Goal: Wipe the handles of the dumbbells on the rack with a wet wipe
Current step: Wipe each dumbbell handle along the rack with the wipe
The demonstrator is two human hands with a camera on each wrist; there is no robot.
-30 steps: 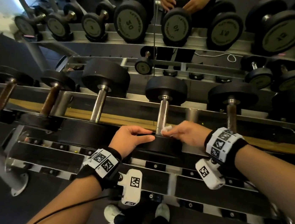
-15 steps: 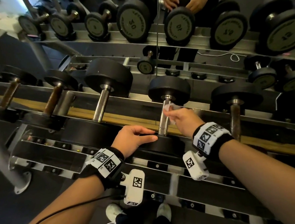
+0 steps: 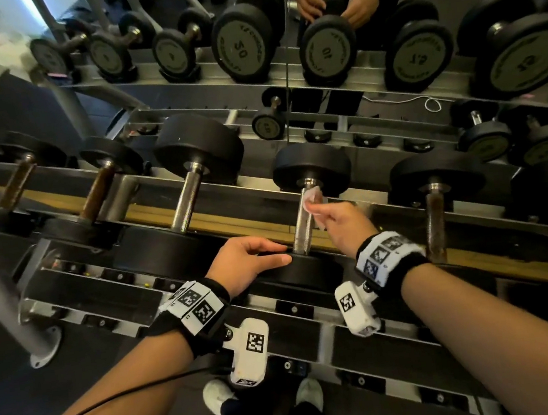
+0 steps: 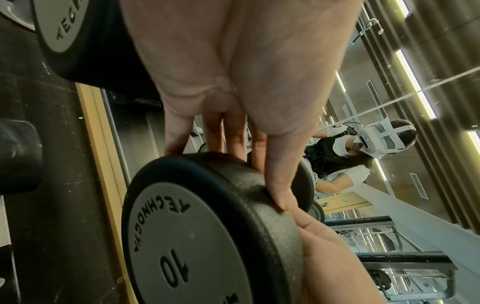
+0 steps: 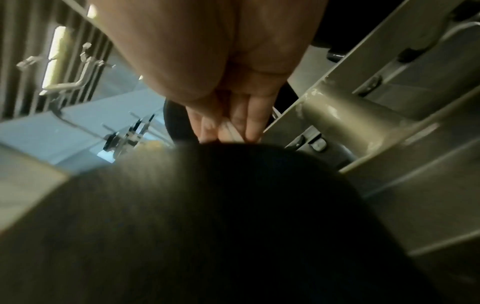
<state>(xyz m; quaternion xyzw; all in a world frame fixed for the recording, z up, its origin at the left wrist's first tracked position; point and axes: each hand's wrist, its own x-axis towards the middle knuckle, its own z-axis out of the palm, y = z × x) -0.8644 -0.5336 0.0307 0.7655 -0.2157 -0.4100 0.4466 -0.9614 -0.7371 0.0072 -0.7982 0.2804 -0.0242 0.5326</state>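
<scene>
A black dumbbell marked 10 (image 4: pixel 197 236) lies on the rack, its steel handle (image 3: pixel 303 231) pointing away from me. My left hand (image 3: pixel 271 256) grips its near head, fingers over the rim and thumb along the edge. My right hand (image 3: pixel 317 207) pinches a white wet wipe (image 3: pixel 312 199) against the upper part of the handle, just below the far head (image 3: pixel 311 168). In the right wrist view the wipe (image 5: pixel 230 127) shows between the fingers, and a dark blurred dumbbell head (image 5: pixel 233 226) hides the handle.
More dumbbells lie on both sides: a steel-handled one (image 3: pixel 189 200) to the left, brown-handled ones (image 3: pixel 96 194) further left, another (image 3: pixel 434 218) to the right. A mirror (image 3: pixel 284 51) behind reflects the rack and my hands. A lower rack shelf (image 3: pixel 121 295) and my shoes (image 3: pixel 216 393) are below.
My right hand has slid the wipe up the handle, from the near end to just below the far head. My left hand has stayed on the near head.
</scene>
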